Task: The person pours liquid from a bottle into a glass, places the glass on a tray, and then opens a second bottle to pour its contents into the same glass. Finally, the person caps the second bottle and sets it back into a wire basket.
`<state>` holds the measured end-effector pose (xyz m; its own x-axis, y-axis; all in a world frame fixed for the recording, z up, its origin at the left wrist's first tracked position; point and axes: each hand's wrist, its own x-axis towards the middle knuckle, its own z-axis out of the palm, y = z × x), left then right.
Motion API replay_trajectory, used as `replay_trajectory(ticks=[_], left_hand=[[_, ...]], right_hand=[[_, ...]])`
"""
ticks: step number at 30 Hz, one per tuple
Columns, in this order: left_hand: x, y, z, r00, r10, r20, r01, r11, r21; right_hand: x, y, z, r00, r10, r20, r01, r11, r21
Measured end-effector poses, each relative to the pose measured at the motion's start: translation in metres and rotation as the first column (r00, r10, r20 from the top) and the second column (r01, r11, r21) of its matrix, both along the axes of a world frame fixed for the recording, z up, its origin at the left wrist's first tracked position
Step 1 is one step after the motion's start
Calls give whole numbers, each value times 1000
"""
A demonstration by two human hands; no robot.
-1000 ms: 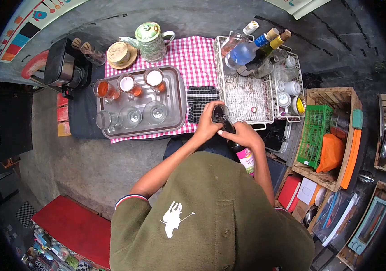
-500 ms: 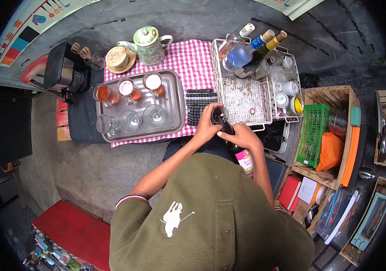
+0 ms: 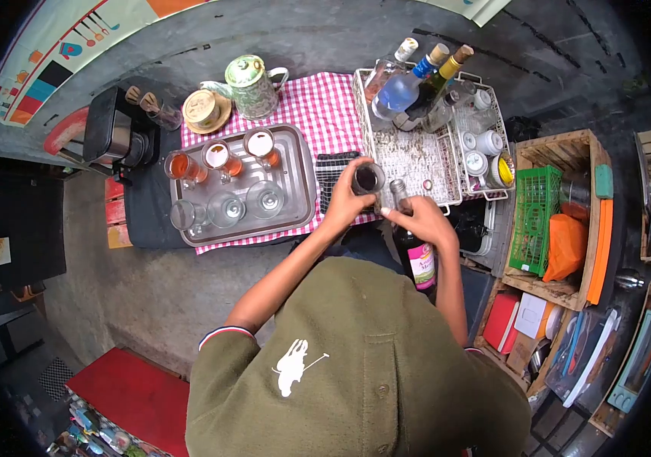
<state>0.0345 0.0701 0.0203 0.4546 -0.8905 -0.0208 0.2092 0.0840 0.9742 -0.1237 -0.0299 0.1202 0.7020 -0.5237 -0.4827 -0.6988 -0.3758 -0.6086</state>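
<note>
My left hand is wrapped round a small glass that holds dark liquid, over the table's front edge. Just right of it, my right hand grips the neck of a dark bottle with a pink and white label. The bottle leans with its clear open mouth near the glass, a small gap between them. To the left, a metal tray carries three glass mugs of reddish drink with pale contents, and three glass mugs in front with nothing visible inside. A black checked cloth lies beside the tray.
Behind the tray stand a green teapot and a lidded pot. A white wire rack at the back right holds corked bottles and jars. Wooden crates are on the right, a red bench at lower left.
The bottle's mouth has come away from the glass, and the bottle is more upright and farther right. The glass has turned more upright in my left hand. The whole view has shifted slightly.
</note>
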Motion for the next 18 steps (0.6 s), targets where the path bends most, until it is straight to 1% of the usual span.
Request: replay_trajectory(ticks=[2,3,4,6,8,10,11,12,13,16,17,18], left_hand=[[7,-3,15,999,16,37,-16,1000,-1],[10,-4,18,998,32,48,-31,999,-25],[12,-7,19,997,50,60,-47,998,-48],[17,-9,22,998,40,46,-39,999,-35],[19,-9,25,999,49,21,-48,998,-44],[20,-9,33,997,73,31,-72,997,-34],[21,-8,37,996,82,42,-81,997,-15],[22,-7,38,994,91,52,-91,996,3],[22,-8,35,993,108,51,-108,994,2],[18,-8,42,990,138,-40,-136,990,32],[15,-9,46,985,172,-7,-172,984,40],[12,-10,45,981,194,-9,-194,980,37]], right_hand=[[-4,-7,8,998,-14,60,14,1000,-6],[-2,-7,22,997,-28,78,28,1000,-9],[-6,-13,22,998,-34,54,36,999,-40],[-12,-20,23,987,-50,151,60,996,-64],[-17,-29,35,983,-37,181,47,997,-53],[-21,-37,42,980,-46,192,66,993,-101],[-23,-41,39,943,-107,316,136,988,-73],[-21,-41,52,923,-112,369,145,987,-63],[-22,-45,54,910,-121,395,158,986,-61],[-26,-62,62,892,-127,435,183,979,-90],[-26,-67,64,888,-123,442,187,977,-103],[-24,-71,68,874,-131,469,190,978,-81]])
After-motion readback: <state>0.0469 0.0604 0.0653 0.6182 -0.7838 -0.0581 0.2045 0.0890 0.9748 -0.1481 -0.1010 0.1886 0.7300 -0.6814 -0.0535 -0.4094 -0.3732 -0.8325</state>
